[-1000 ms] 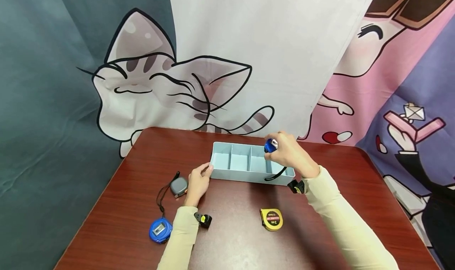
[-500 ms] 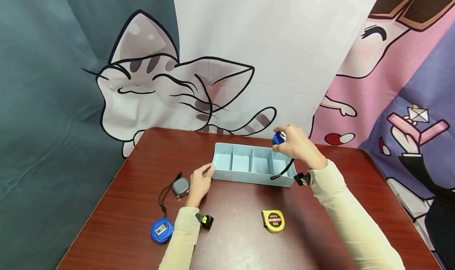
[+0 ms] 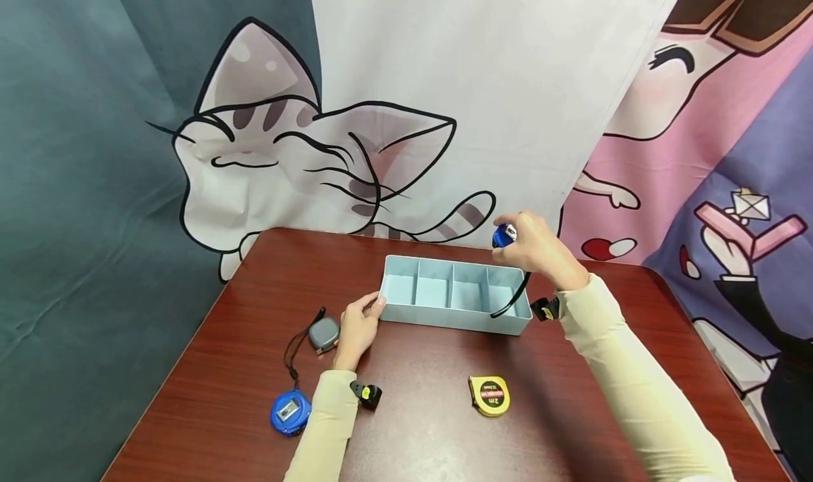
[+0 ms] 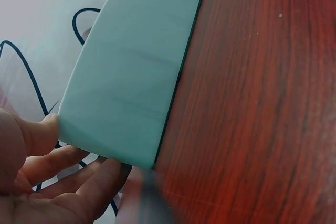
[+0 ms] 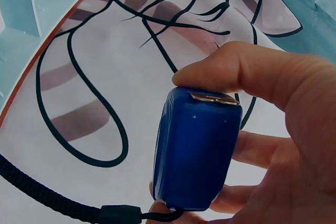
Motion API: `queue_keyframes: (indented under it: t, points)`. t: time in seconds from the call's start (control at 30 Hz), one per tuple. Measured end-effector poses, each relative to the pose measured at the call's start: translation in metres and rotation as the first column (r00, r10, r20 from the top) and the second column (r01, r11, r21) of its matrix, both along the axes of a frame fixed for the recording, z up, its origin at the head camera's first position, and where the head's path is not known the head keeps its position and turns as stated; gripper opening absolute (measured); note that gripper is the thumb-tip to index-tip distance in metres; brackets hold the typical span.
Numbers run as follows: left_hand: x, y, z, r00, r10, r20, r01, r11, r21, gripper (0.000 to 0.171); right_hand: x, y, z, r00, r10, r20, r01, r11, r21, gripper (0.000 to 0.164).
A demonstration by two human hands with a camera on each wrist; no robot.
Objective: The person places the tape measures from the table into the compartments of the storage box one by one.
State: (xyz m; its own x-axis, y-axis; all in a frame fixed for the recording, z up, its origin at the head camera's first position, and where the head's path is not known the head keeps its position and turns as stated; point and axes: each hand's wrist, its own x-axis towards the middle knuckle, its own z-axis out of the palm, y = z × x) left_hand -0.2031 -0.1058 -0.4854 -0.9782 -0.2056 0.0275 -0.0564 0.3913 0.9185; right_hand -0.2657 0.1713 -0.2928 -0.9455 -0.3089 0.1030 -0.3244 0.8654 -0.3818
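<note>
My left hand (image 3: 358, 327) holds the left end of a pale blue divided tray (image 3: 451, 317). In the left wrist view the thumb lies at the tray's (image 4: 131, 72) rim corner and bent fingers (image 4: 100, 187) touch its end. Above the tray's right end, my right hand (image 3: 536, 248) pinches a blue tape measure (image 3: 504, 236) between thumb and fingers. The right wrist view shows this tape measure (image 5: 197, 150) upright, its metal tip on top. A black wrist strap (image 3: 511, 300) hangs from it in front of the rightmost compartment.
A yellow tape measure (image 3: 490, 396) lies on the brown table (image 3: 419, 411) in front of the tray. Left of my left hand lie a grey tape measure (image 3: 324, 334) with a black strap and another blue tape measure (image 3: 290, 412). A printed curtain (image 3: 394, 171) hangs behind.
My right hand has risen and moved right with the blue tape measure, its strap swinging along. The left hand stays at the tray's end. The whole view has shifted slightly.
</note>
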Motion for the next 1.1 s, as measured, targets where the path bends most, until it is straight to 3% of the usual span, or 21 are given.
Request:
queue_keyframes:
  t: [0.4,0.67,1.1]
  points:
    - [0.002,-0.001,-0.001,1.000,0.003,-0.015,-0.003,1.000,-0.006,0.034,-0.008,0.006,0.002,0.999,-0.009,0.041,0.010,0.999,-0.034,0.048]
    - [0.001,0.000,0.001,0.999,-0.005,-0.046,0.004,1.000,-0.006,0.033,-0.011,0.006,-0.014,0.998,-0.017,0.059,0.018,0.999,-0.028,0.047]
    - [0.000,-0.001,0.001,1.000,0.002,-0.029,-0.002,1.000,-0.011,0.035,-0.020,0.008,-0.044,0.987,-0.034,0.160,0.040,0.999,-0.037,0.049]
